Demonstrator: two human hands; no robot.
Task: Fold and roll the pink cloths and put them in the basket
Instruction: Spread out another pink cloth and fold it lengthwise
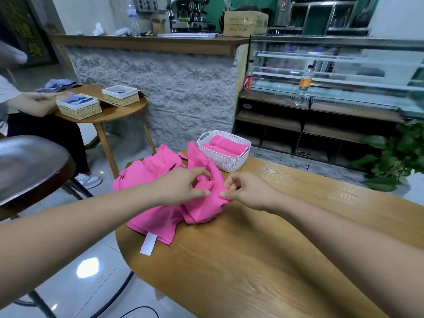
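Note:
A heap of crumpled pink cloths (158, 210) lies on the left part of the wooden table (263, 249), partly hanging over its edge, with a white label (148, 244) at the near corner. My left hand (183, 184) pinches a fold at the top of the heap between thumb and forefinger. My right hand (243, 191) pinches the cloth's right edge with curled fingers. Behind the heap stands a white woven plastic basket (223, 161) holding two rolled pink cloths (226, 144).
A dark round stool (27, 166) stands at the left. Further back, a person sits at a small round table (103, 111) with two wicker baskets of blue cloths. A glass display counter is at the back right, a green plant (394, 157) beside it.

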